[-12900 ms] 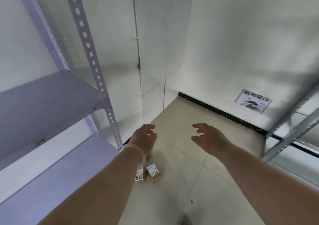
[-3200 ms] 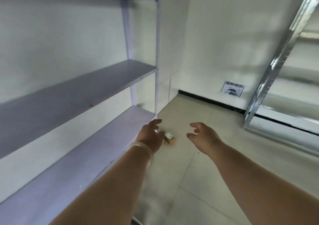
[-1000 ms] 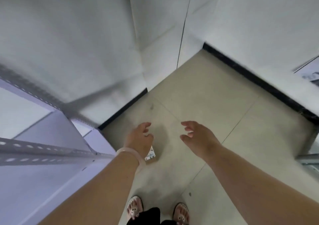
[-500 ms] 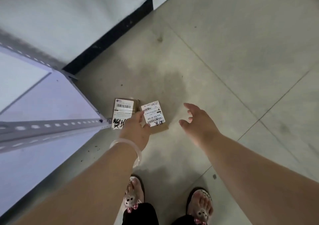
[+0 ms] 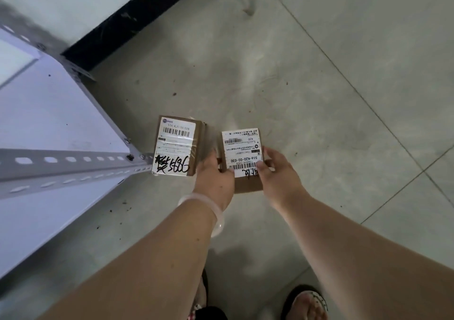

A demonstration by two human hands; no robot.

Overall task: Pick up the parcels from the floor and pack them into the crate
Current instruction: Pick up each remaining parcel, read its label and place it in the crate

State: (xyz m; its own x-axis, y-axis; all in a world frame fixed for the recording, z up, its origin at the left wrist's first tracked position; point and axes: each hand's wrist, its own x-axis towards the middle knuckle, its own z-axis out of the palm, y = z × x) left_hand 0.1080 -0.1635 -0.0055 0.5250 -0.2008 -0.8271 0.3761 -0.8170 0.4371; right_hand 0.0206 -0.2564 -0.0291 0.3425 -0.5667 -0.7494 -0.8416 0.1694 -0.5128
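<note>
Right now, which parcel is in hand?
The parcel labelled 516-K20-00-030, gripped at its sides by left hand and right hand. The other parcel, with large black handwriting, lies ungripped beside the shelf frame.

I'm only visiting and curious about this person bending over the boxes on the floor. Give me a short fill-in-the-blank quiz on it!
1. The held parcel, gripped by the left hand and the right hand, bears a printed code ending in ____.
2. Counting the untouched parcel beside the shelf, the parcels in view number ____.
3. The pale bracelet circles the ____ wrist.

Missing words: 030; two; left.
</note>
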